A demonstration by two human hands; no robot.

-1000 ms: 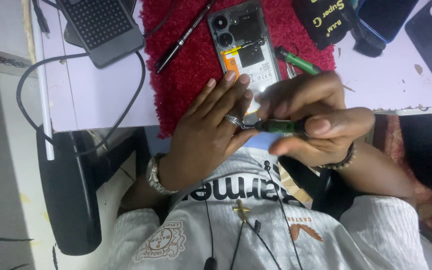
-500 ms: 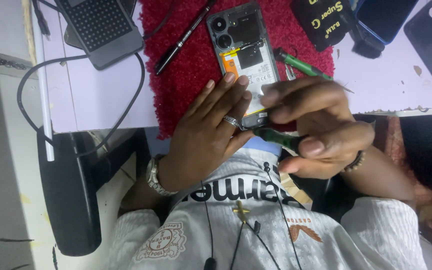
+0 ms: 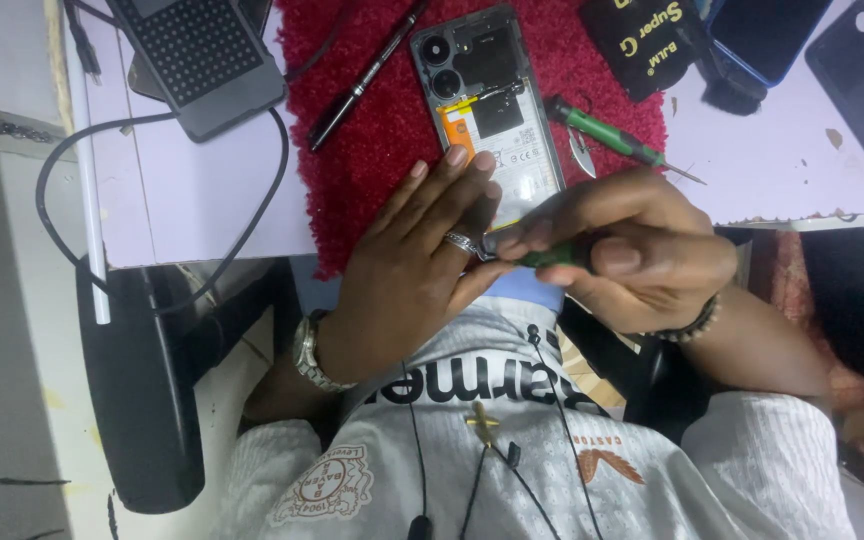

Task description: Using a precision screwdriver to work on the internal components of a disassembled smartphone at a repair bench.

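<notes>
Half the phone (image 3: 487, 95) under both hands

A single view is given, taken from a camera worn on the person's head; it is aimed steeply downward, so that the person's own chest fills the bottom of the frame and the table edge (image 3: 202, 255) is seen upside-down towards the top; the left hand (image 3: 422, 265) and right hand (image 3: 622, 245) are caught close, near the centre; the red mat (image 3: 372, 140) and the opened phone (image 3: 487, 105) lie just beyond them; the floor is glimpsed at the far left; no second view is supplied, so nothing is shared.
</notes>
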